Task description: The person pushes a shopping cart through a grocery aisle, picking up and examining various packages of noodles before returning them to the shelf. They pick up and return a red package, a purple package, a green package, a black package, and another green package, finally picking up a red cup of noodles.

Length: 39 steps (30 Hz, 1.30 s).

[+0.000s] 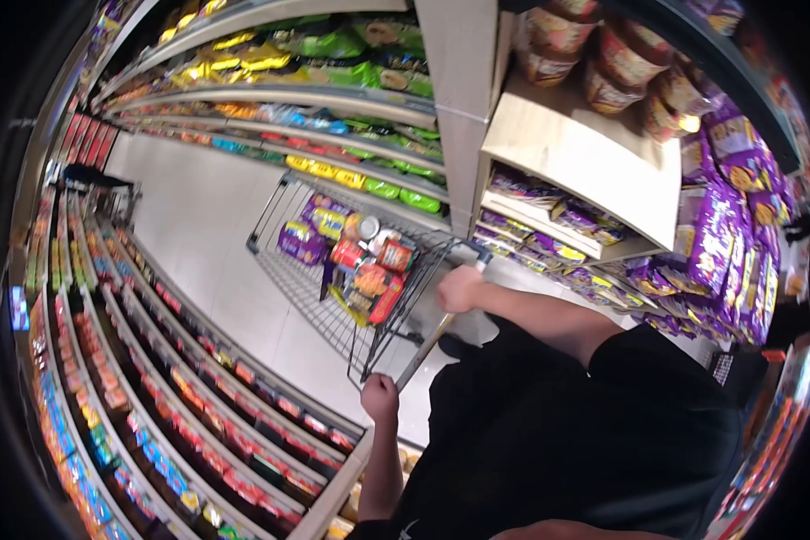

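My right hand (460,288) is closed around the far end of a shopping cart's handle bar (427,346). Around the near end of the same bar, my left hand (380,397) is closed too. The wire cart (301,281) stretches away from me toward the upper left along the aisle. Its basket holds purple bags (299,241), red and orange snack packs (374,279) and a round tin (369,227). My black shirt (567,432) fills the lower right of the view.
Stocked shelves line both sides of the aisle: small colourful packs on the left (153,378), green and yellow bags on the right (333,54), purple packets (729,234) close by me. Pale floor (198,207) runs ahead of the cart.
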Motion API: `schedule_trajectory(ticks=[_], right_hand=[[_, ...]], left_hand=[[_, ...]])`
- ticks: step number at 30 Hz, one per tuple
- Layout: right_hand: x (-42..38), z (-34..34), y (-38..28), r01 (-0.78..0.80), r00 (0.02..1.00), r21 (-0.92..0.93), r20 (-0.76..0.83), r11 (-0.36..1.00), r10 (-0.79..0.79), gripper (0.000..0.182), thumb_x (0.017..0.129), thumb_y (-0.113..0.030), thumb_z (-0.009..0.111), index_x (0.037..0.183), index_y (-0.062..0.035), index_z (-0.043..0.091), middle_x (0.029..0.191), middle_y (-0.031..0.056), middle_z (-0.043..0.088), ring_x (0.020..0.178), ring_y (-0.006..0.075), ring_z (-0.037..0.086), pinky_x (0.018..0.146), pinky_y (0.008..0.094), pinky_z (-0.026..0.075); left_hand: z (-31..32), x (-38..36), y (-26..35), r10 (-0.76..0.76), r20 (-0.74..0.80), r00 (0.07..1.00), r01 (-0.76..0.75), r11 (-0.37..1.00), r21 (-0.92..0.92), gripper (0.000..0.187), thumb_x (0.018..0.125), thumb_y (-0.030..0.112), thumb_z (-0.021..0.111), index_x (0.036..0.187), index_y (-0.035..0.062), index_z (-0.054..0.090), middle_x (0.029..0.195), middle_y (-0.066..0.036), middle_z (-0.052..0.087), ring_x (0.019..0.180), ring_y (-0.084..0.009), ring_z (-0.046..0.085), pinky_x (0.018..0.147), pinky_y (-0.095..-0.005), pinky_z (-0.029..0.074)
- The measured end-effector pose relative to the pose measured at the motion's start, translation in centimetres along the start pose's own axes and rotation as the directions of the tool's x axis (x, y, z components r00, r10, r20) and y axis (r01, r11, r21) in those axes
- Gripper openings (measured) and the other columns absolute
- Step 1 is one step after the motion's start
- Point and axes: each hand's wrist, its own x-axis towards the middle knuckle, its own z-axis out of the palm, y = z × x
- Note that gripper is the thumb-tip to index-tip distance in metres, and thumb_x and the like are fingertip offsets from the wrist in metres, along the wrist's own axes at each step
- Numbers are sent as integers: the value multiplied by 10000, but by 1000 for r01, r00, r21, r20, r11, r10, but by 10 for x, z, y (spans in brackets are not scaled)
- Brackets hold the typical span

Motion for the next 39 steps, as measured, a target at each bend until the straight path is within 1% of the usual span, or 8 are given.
schedule_trajectory(ticks=[4, 6, 12, 31, 33, 35, 36, 39], right_hand=[[-15, 1, 4, 32, 999, 50, 20, 998, -33, 336, 915, -367, 568, 899, -131, 807, 937, 148, 792, 893, 385, 764, 771, 533, 610], [-27, -10, 0, -38, 997, 65, 70, 997, 34, 392, 914, -351, 565, 971, -73, 834, 1025, 165, 803, 998, 377, 770, 856, 502, 613], [-34, -9, 1, -9, 995, 62, 98, 998, 3, 391, 936, -332, 532, 1009, -84, 825, 1028, 170, 802, 994, 379, 768, 874, 497, 607], [-23, -9, -8, -50, 998, -1, 25, 999, 50, 380, 939, -369, 538, 942, -120, 825, 990, 144, 800, 974, 367, 764, 821, 504, 609], [-17, -4, -5, -72, 993, -59, 94, 996, 77, 357, 909, -365, 562, 938, -137, 836, 991, 135, 802, 960, 358, 769, 776, 503, 611], [18, 56, 20, -14, 1000, -111, 11, 994, 15, 293, 811, -358, 641, 846, -150, 845, 911, 110, 803, 860, 350, 765, 676, 485, 593], [13, 51, 15, 1, 999, -102, -36, 995, -5, 275, 787, -351, 654, 797, -145, 836, 866, 116, 795, 822, 357, 758, 651, 474, 588], [-7, 15, 1, -18, 999, -50, 42, 999, 20, 309, 822, -336, 629, 906, -134, 847, 963, 144, 805, 938, 361, 778, 763, 500, 620]], left_hand=[[4, -12, 5, -71, 55, 996, 69, 996, 53, 263, 978, 247, 578, 835, 62, 698, 802, -196, 692, 747, -434, 684, 678, -535, 536], [1, -16, 11, -78, 58, 995, 76, 996, 39, 259, 977, 252, 582, 841, 65, 700, 795, -196, 691, 747, -435, 687, 674, -538, 534], [2, -24, 11, -135, 85, 987, 129, 989, 77, 276, 986, 281, 574, 872, 68, 706, 828, -201, 709, 776, -432, 701, 694, -529, 540], [4, -20, 2, -31, -35, 999, 32, 999, 26, 235, 934, 236, 623, 786, 56, 650, 766, -192, 671, 714, -438, 664, 666, -548, 527], [14, -20, -5, -32, -38, 999, 33, 999, 28, 220, 912, 243, 653, 786, 63, 658, 764, -191, 669, 718, -438, 666, 669, -550, 525], [19, -17, -17, -52, 3, 999, 52, 999, 1, 198, 886, 227, 687, 781, 61, 658, 764, -183, 668, 722, -442, 664, 664, -555, 517], [22, -18, -21, -7, -33, 999, 8, 999, 39, 186, 883, 207, 687, 778, 57, 652, 768, -185, 666, 728, -443, 661, 661, -557, 513], [22, -18, -19, 20, -39, 999, -18, 999, 34, 213, 917, 192, 608, 801, 21, 658, 788, -223, 665, 749, -462, 661, 678, -584, 507]])
